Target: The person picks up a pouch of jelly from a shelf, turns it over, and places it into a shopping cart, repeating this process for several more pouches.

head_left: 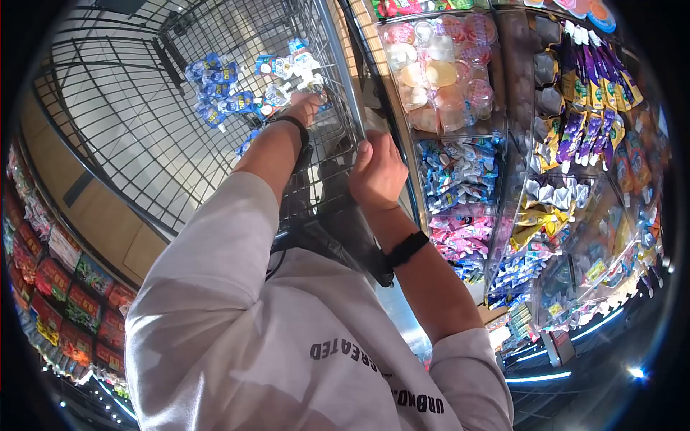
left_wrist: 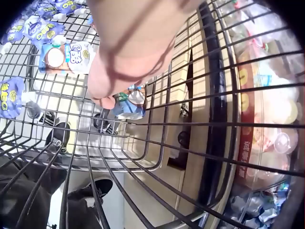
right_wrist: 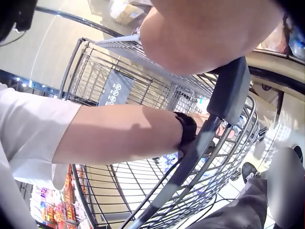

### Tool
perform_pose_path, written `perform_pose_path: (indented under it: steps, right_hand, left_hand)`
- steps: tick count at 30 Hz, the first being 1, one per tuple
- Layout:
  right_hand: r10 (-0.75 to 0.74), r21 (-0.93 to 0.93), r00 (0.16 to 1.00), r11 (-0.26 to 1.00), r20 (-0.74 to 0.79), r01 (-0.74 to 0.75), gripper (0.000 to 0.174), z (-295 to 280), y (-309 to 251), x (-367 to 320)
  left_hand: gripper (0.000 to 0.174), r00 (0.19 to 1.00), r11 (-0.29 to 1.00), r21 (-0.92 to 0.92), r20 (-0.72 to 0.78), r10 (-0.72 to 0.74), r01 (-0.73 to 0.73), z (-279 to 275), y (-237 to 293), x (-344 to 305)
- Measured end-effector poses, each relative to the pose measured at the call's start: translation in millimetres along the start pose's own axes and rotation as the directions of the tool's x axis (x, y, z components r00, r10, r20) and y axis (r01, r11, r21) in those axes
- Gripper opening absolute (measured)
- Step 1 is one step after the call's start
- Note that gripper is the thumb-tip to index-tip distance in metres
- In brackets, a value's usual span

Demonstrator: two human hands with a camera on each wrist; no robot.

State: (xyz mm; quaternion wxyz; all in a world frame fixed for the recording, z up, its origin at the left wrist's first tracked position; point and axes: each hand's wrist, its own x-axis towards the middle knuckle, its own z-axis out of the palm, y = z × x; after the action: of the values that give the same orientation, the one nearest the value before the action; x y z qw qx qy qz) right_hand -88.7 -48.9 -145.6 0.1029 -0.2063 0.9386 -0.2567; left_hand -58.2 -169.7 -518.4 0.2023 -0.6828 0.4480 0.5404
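Down in the wire shopping cart (head_left: pixel 129 136), my left hand (head_left: pixel 307 108) has its fingertips curled at a blue-and-white snack packet (left_wrist: pixel 129 104), which shows partly from behind them in the left wrist view. A similar blue-and-white packet (left_wrist: pixel 59 58) lies on the wire floor close by. Several small blue-purple pouches (head_left: pixel 219 90) lie grouped further left, one pouch (left_wrist: pixel 11 97) apart from them. My right hand (head_left: pixel 379 172) grips the cart by the near right corner; in the right wrist view it covers the end of the black handle (right_wrist: pixel 231 90).
Along the cart's right side stands a shelf with clear packs of round jelly cups (head_left: pixel 438 72), blue pouches (head_left: pixel 460 169) and purple-yellow pouches (head_left: pixel 586 133). Another shelf of red packs (head_left: pixel 75 305) runs at the left. Beyond the wires, my shoe (left_wrist: pixel 95 187) shows on the floor.
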Motion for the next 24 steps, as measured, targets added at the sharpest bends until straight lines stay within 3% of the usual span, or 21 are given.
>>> perform_pose_path:
  steps: [4,6,9,11,13,14,16,17,19,20,22,24]
  right_hand:
    - [-0.022,0.004,1.0,1.0,-0.004,0.022,0.016,1.9,1.9,-0.7]
    - [0.001,0.003,1.0,1.0,-0.008,-0.001,0.017,2.8,2.1,-1.0]
    - [0.018,0.006,1.0,1.0,-0.001,-0.018,0.018,1.6,-0.3,-0.3]
    - [0.01,0.005,1.0,1.0,-0.002,-0.01,0.018,1.4,0.4,0.4]
    - [-0.003,0.009,1.0,1.0,0.003,0.003,0.019,2.2,0.7,-0.1]
    - [-0.001,0.011,1.0,1.0,-0.002,0.001,0.019,2.7,0.5,-0.5]
    - [-0.002,0.011,1.0,1.0,-0.007,0.002,0.019,3.1,0.0,0.4]
    - [-0.001,0.006,1.0,1.0,-0.005,0.001,0.018,2.4,-0.7,0.5]
    - [0.0,0.001,1.0,1.0,-0.006,0.0,0.018,1.3,-1.2,0.4]
    - [0.002,-0.004,1.0,1.0,-0.005,-0.002,0.017,0.8,-1.1,0.4]
    - [0.001,-0.005,1.0,1.0,-0.016,-0.001,0.017,3.2,-1.7,-0.9]
    - [-0.021,-0.044,0.998,0.999,-0.06,0.019,0.017,6.3,2.3,-1.9]
  left_hand:
    - [0.044,0.992,0.998,0.011,0.109,0.065,-0.067,-16.0,-1.1,-9.4]
    - [0.048,0.989,0.975,0.177,0.093,0.118,-0.133,-18.2,5.2,-18.5]
    - [0.054,0.973,0.946,0.252,0.155,0.17,-0.206,-8.5,-7.7,7.3]
    - [0.054,0.953,0.938,0.206,0.176,0.245,-0.279,-8.2,-9.9,5.3]
    - [0.03,0.966,0.992,0.037,0.236,0.107,-0.119,-11.8,-11.6,8.5]
    - [0.03,0.967,0.993,0.032,0.232,0.105,-0.116,-9.0,-14.0,7.4]
    - [0.03,0.946,0.918,0.229,0.04,0.322,-0.323,0.4,-11.8,-6.9]
    - [0.03,0.946,0.92,0.227,0.04,0.321,-0.321,-3.6,-10.8,-10.6]
    - [0.027,0.921,0.931,0.039,0.165,0.353,-0.363,-7.3,-17.8,-0.1]
    - [0.027,0.92,0.93,0.038,0.163,0.356,-0.366,-7.2,-20.7,2.9]
    - [0.019,0.877,0.932,-0.208,0.327,0.352,-0.296,-10.7,-19.3,0.6]
    - [0.018,0.836,0.952,-0.244,0.47,0.284,-0.185,-18.6,-23.5,5.9]
